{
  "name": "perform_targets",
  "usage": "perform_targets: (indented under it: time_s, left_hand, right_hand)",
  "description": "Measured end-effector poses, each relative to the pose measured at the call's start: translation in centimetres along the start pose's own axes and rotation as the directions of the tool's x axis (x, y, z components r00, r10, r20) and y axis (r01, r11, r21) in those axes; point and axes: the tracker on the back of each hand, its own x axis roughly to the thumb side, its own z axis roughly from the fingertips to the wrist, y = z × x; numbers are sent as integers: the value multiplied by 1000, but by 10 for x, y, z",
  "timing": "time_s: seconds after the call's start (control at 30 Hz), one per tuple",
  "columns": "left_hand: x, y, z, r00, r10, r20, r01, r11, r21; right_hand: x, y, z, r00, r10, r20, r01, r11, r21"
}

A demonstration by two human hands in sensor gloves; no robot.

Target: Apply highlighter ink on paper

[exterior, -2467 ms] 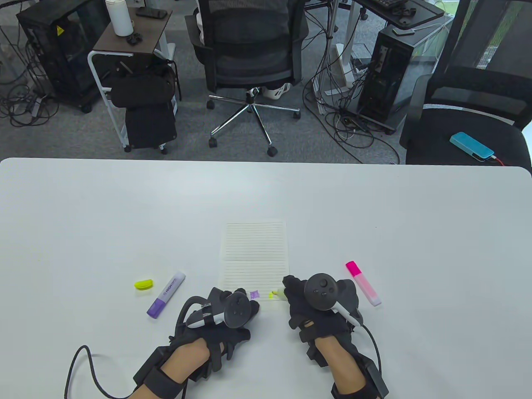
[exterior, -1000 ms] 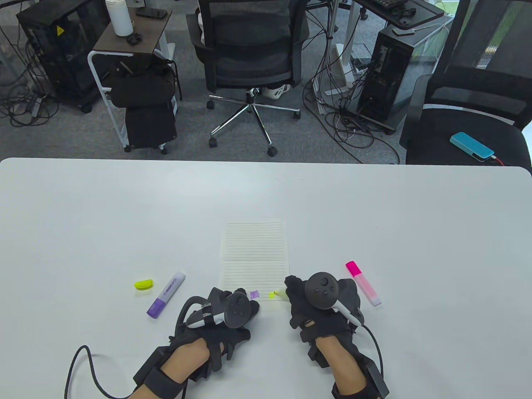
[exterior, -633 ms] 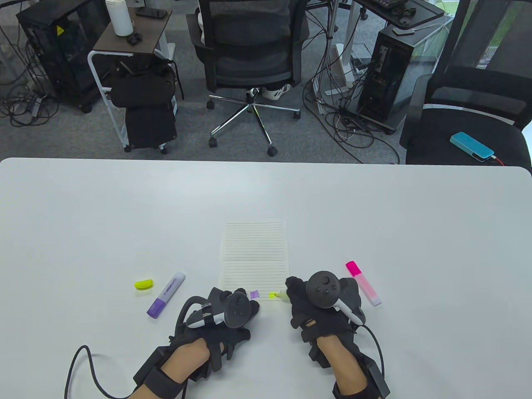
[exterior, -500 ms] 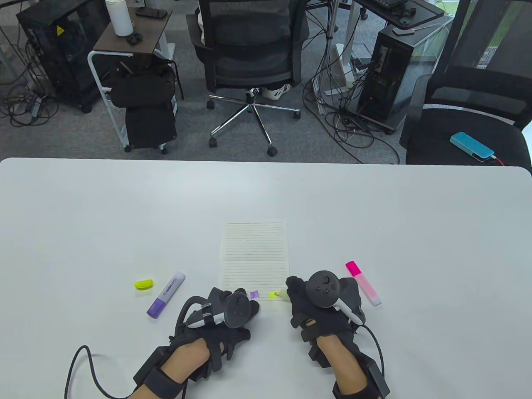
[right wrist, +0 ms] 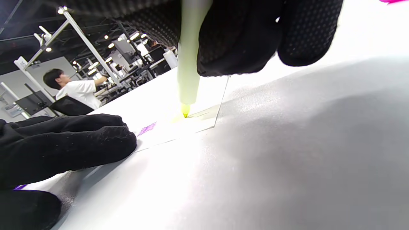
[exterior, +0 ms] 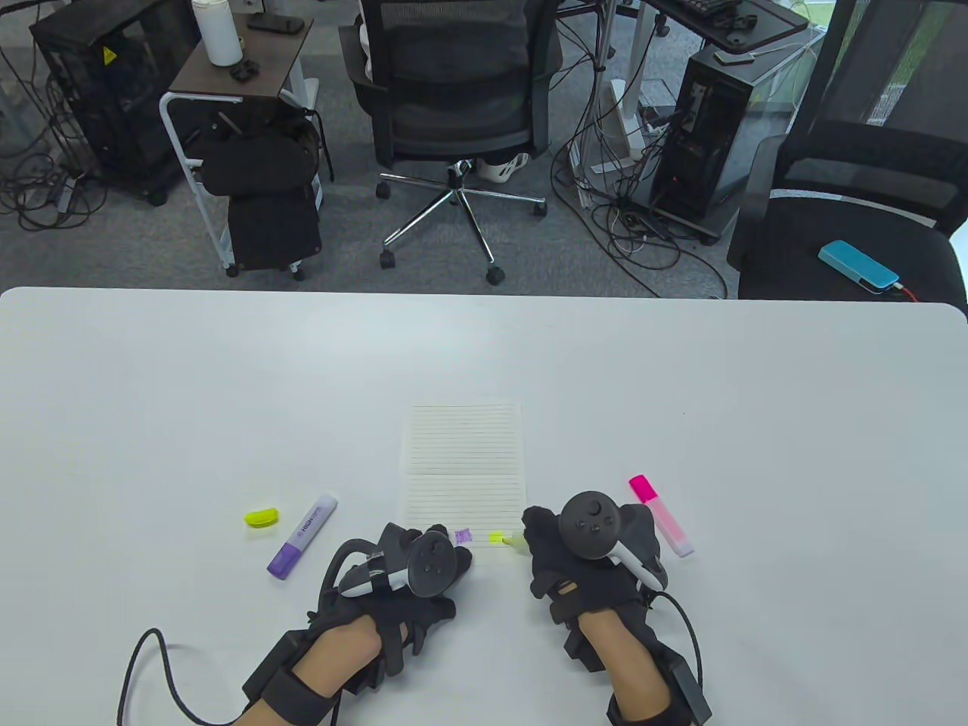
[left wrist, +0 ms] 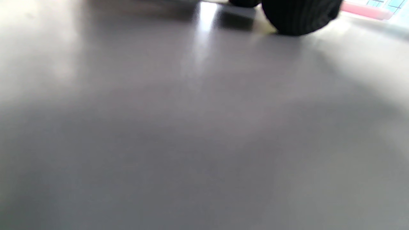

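Note:
A lined sheet of paper (exterior: 465,454) lies on the white table (exterior: 681,378). My right hand (exterior: 563,548) grips an uncapped yellow highlighter (exterior: 516,540). In the right wrist view the highlighter (right wrist: 189,64) stands nearly upright with its tip on the paper (right wrist: 179,126) near the sheet's near right corner, on a yellow mark (exterior: 495,538). A purple mark (exterior: 463,536) sits to the left of it. My left hand (exterior: 423,556) rests flat on the paper's near left corner; it also shows in the right wrist view (right wrist: 64,143).
A yellow cap (exterior: 262,518) and a capped purple highlighter (exterior: 302,536) lie left of the paper. A capped pink highlighter (exterior: 661,516) lies right of my right hand. Chairs, a trolley and computers stand beyond the table's far edge.
My right hand with the yellow highlighter has shifted slightly to the right along the paper's near edge. My left hand has not moved.

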Motion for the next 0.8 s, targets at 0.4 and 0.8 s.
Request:
perform_targets:
  time_s: [0.4,0.8]
  left_hand:
    - [0,0,0,1000,0,0,0,1000,0]
    - [0,0,0,1000,-7,1,7,1000,0]
  right_hand:
    - [0,2,-1,1000,-10,16,10,1000,6]
    - [1,-2,4,994,-84,69,87,995,-42]
